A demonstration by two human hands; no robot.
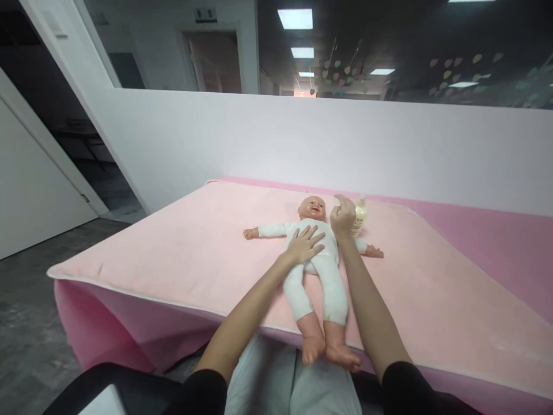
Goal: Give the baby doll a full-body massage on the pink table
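Note:
A baby doll (329, 276) in a white bodysuit lies face up, its arms spread wide and its feet over the near edge of the bed. My left hand (303, 246) rests flat on the doll's belly with the fingers spread. Beside the doll's head and shoulder, my right hand (343, 216) is raised with bent fingers, the index finger pointing left; I see nothing in it. Just behind that hand stands a pale yellow bottle (359, 214), partly hidden by it. My right forearm covers part of the doll's arm.
A pale pink padded sheet (194, 248) covers the surface, with darker pink cloth (488, 242) at the right and hanging in front. A white half wall (280, 141) with glass above runs along the back. At the left is a white door (34, 178).

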